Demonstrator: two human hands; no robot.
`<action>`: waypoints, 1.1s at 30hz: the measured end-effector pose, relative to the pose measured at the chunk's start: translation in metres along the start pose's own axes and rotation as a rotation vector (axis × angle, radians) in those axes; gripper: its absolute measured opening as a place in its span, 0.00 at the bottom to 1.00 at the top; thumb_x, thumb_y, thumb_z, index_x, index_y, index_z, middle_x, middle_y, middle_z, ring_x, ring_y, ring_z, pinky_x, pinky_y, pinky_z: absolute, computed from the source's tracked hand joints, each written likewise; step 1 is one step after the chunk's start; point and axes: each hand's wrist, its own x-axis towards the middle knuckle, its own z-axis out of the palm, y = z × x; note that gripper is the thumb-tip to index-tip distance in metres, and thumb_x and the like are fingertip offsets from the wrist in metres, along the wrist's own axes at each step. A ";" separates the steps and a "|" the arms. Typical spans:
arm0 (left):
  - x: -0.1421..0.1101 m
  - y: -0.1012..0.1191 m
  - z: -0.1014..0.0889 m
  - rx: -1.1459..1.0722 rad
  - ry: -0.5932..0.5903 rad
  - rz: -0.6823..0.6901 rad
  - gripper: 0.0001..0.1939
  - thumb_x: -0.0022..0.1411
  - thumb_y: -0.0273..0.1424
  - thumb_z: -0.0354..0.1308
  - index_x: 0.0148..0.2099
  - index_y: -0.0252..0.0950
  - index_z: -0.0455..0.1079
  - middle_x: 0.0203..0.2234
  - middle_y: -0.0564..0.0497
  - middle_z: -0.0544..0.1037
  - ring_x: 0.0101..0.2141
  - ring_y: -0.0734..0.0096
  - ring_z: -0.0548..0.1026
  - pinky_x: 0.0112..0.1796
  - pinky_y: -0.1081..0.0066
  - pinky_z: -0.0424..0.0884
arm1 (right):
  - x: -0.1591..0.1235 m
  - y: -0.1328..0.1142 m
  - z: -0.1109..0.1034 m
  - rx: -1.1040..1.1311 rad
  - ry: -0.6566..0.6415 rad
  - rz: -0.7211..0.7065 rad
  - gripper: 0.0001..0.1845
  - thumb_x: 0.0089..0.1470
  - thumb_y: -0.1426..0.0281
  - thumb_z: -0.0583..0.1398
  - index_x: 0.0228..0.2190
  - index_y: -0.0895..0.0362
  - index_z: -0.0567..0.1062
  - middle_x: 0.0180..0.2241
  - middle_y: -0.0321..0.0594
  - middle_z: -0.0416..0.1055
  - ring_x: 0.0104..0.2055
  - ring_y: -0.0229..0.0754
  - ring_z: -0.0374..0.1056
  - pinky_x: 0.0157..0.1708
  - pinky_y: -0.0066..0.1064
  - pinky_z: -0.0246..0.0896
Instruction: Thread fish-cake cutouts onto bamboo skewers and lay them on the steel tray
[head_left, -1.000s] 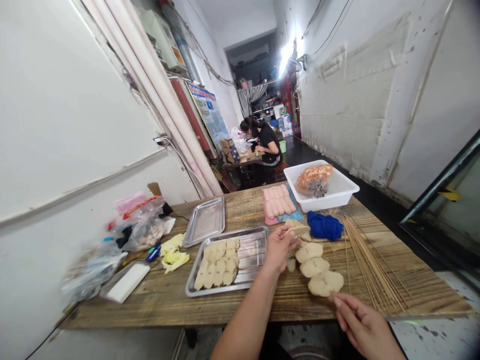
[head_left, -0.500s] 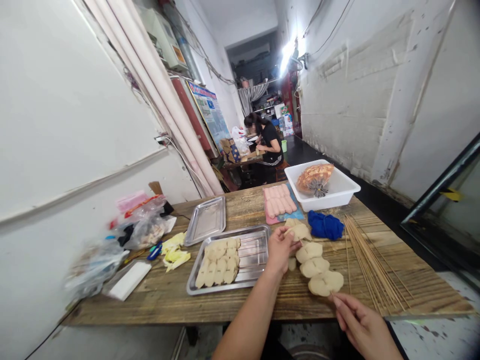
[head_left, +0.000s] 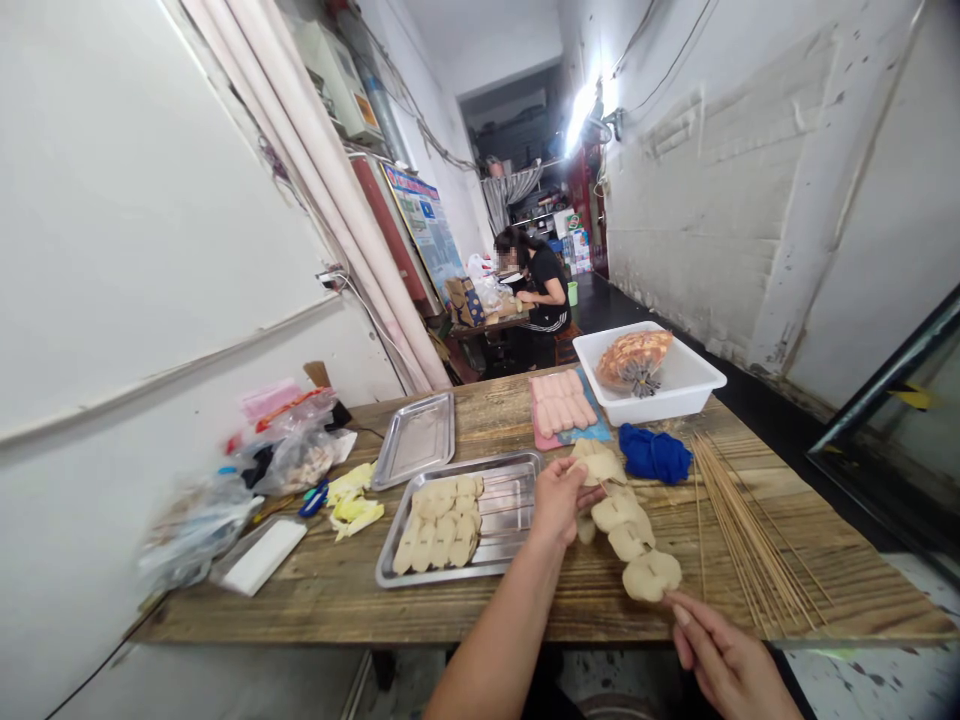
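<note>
Between my left fingers [head_left: 576,472] I pinch a pale slice [head_left: 598,462]; below them, my right fingers [head_left: 679,605] grip the skewered slices [head_left: 652,575].

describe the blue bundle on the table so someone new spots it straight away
On the wooden table, find the white plastic bin at the far edge. Just in front of it, left of the fanned-out thin sticks, lies a crumpled, cloth-like blue bundle. Its solid deep blue sets it apart from the white bin and tan sticks.
</note>
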 end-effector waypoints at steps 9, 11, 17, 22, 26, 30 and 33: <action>-0.006 0.004 0.005 0.011 0.053 -0.029 0.11 0.49 0.24 0.59 0.34 0.33 0.60 0.23 0.50 0.75 0.23 0.67 0.76 0.30 0.68 0.73 | 0.004 0.002 -0.001 -0.158 0.105 -0.201 0.19 0.53 0.58 0.54 0.36 0.60 0.75 0.17 0.33 0.66 0.21 0.36 0.64 0.26 0.24 0.61; -0.006 0.004 0.006 -0.006 0.046 -0.050 0.11 0.49 0.23 0.59 0.34 0.33 0.59 0.24 0.48 0.76 0.24 0.66 0.77 0.31 0.67 0.73 | 0.005 0.004 -0.001 -0.168 0.121 -0.209 0.19 0.53 0.58 0.54 0.35 0.60 0.75 0.17 0.34 0.67 0.21 0.36 0.65 0.25 0.23 0.61; -0.005 0.003 0.007 -0.011 0.015 -0.092 0.12 0.48 0.24 0.60 0.33 0.33 0.59 0.22 0.49 0.76 0.24 0.66 0.77 0.29 0.71 0.71 | 0.005 0.000 -0.004 -0.179 0.105 -0.180 0.21 0.53 0.57 0.53 0.36 0.60 0.75 0.17 0.33 0.67 0.20 0.36 0.65 0.25 0.23 0.61; -0.006 0.002 0.009 0.010 -0.003 -0.072 0.15 0.45 0.27 0.64 0.34 0.33 0.60 0.23 0.50 0.75 0.23 0.69 0.76 0.27 0.72 0.70 | 0.008 -0.003 -0.008 -0.192 0.078 -0.142 0.22 0.54 0.57 0.53 0.38 0.60 0.75 0.16 0.32 0.66 0.20 0.37 0.65 0.24 0.23 0.61; -0.007 0.000 0.009 -0.038 -0.012 0.002 0.16 0.44 0.28 0.65 0.33 0.32 0.62 0.24 0.50 0.75 0.24 0.72 0.75 0.31 0.70 0.71 | 0.011 0.000 -0.010 -0.188 0.071 -0.152 0.21 0.54 0.57 0.53 0.38 0.60 0.75 0.16 0.32 0.64 0.20 0.37 0.64 0.24 0.24 0.61; -0.007 -0.001 0.010 -0.080 -0.035 0.044 0.17 0.41 0.28 0.67 0.33 0.31 0.64 0.25 0.50 0.75 0.26 0.73 0.74 0.34 0.68 0.71 | 0.012 0.001 -0.011 -0.172 0.064 -0.148 0.21 0.55 0.57 0.53 0.39 0.60 0.75 0.16 0.32 0.64 0.20 0.37 0.64 0.25 0.24 0.61; -0.008 -0.001 0.011 -0.077 -0.051 0.056 0.19 0.39 0.30 0.68 0.32 0.31 0.64 0.25 0.49 0.75 0.26 0.73 0.74 0.35 0.68 0.71 | 0.012 -0.001 -0.013 -0.156 0.060 -0.132 0.21 0.54 0.57 0.53 0.38 0.59 0.75 0.16 0.32 0.64 0.19 0.37 0.64 0.24 0.24 0.61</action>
